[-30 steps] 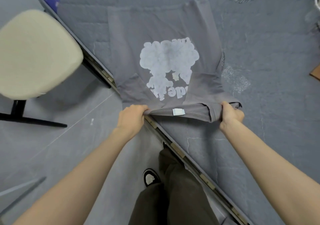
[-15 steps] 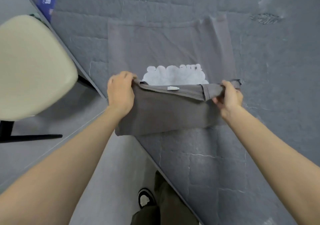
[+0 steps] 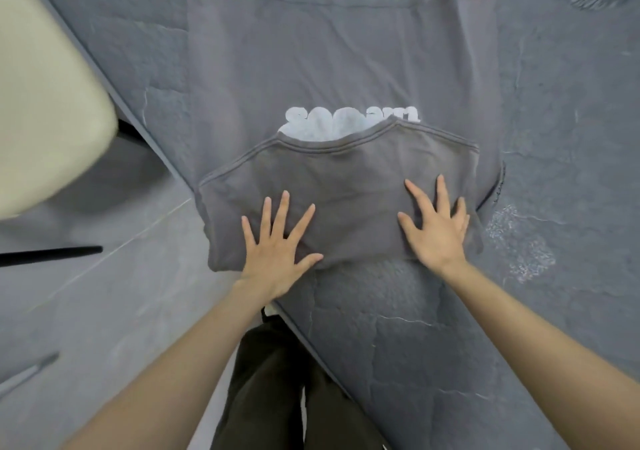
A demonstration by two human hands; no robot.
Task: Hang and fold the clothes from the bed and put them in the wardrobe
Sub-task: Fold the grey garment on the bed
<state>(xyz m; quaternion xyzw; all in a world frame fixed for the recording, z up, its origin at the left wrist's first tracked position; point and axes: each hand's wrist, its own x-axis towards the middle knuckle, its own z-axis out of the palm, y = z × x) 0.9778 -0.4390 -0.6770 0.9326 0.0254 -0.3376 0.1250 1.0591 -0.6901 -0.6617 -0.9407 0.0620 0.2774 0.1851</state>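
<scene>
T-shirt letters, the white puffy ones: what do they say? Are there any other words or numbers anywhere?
White puffy print on the grey T-shirt: upside down, its lower part hidden under the folded-over neck edge, and too blurred to read for sure.
No other words, numbers or labels can be seen.

This looks like a bedroom in a home. Under the fingers (image 3: 281,214) of the left hand (image 3: 273,259) and the right hand (image 3: 436,231) is a big bed (image 3: 519,328) with a soft grey quilted cover. A grey T-shirt (image 3: 346,68) lies spread on it and reaches far past them. Left of the fingers stands a chair (image 3: 45,103) with a cream seat, on a grey tiled floor (image 3: 104,293).
</scene>
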